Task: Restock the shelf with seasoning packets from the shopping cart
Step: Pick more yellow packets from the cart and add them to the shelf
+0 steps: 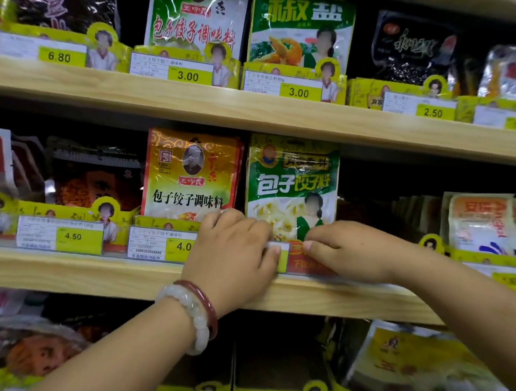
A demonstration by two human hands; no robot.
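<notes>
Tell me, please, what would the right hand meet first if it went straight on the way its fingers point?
Probably the left hand: the right hand points leftward along the shelf front toward it, though depth is unclear.

Bright, even light; shelf recesses dark, edges blurred and bowed.

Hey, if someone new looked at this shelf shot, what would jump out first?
Two hands meet at the middle shelf's front edge: the left hand, with bracelets on its wrist, and the right hand, both at the base of a green dumpling seasoning packet. Beside it stands an orange seasoning packet, with yellow price tags along the shelves.
</notes>
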